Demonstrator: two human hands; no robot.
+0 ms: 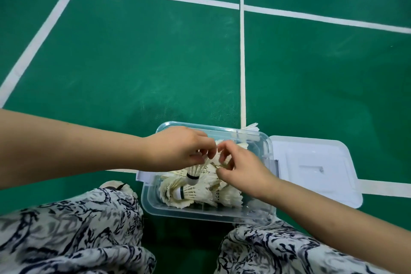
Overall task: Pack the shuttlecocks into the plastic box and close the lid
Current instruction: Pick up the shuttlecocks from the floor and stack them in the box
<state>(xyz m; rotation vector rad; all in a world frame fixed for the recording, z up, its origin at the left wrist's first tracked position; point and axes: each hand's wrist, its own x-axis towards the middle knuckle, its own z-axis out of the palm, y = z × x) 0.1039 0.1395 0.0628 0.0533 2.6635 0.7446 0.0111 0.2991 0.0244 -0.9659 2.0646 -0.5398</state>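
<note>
Shuttlecocks (195,193) fill the clear plastic box (206,212), which sits on the green court floor (138,58) just ahead of my knees. From my seat I see them piled in white feathered heaps, several lying on their sides with dark-banded cork ends showing. My left hand (178,149) is over the far left part of the box, fingers curled and pinching the feathers of one shuttlecock (195,172) that hangs cork-down above the pile. My right hand (240,167) is beside it, touching it at the fingertips, fingers bent and closing on feathers of the same cluster; I cannot tell whether it grips a separate shuttlecock. One more shuttlecock's feathers (252,128) poke up behind the box's far right corner, seemingly outside the wall. The lid (311,169) lies flat on the floor, touching the box's right side. Patterned trouser legs (73,229) frame the box below, and white court lines (242,51) cross the floor.
</note>
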